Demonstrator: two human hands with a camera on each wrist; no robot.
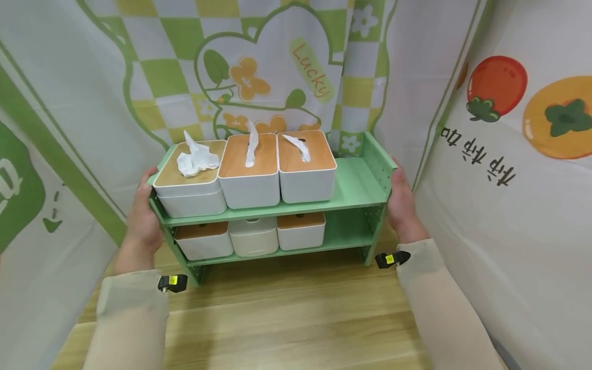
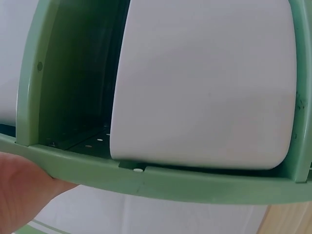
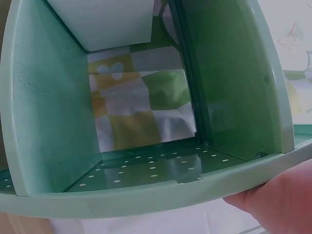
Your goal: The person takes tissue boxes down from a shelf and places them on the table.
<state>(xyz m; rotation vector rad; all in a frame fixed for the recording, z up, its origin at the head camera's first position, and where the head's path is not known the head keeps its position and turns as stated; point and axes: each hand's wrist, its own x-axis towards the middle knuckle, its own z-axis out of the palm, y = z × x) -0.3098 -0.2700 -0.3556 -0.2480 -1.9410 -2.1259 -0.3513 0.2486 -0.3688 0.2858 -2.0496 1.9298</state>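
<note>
A green two-tier shelf (image 1: 353, 180) stands on the floor between my hands. My left hand (image 1: 143, 218) rests against the outer face of its left side panel, fingers reaching up to the panel's edge. On the opposite side, my right hand (image 1: 402, 205) presses along the outer face of the right panel, its fingers partly hidden behind it. On the top tier, a white tissue box with a pale wooden lid (image 1: 168, 172) sits beside a second tissue box (image 1: 250, 191) and a third tissue box (image 1: 307, 185). White tissue sticks out of each lid.
On the lower tier are two wood-lidded white boxes, the left box (image 1: 205, 248) and the right box (image 1: 301, 237), around an all-white box (image 1: 253, 239). A printed cloth (image 1: 277, 61) hangs behind the shelf. The floor (image 1: 287, 313) is wood-patterned; a white wall (image 1: 522, 246) stands at right.
</note>
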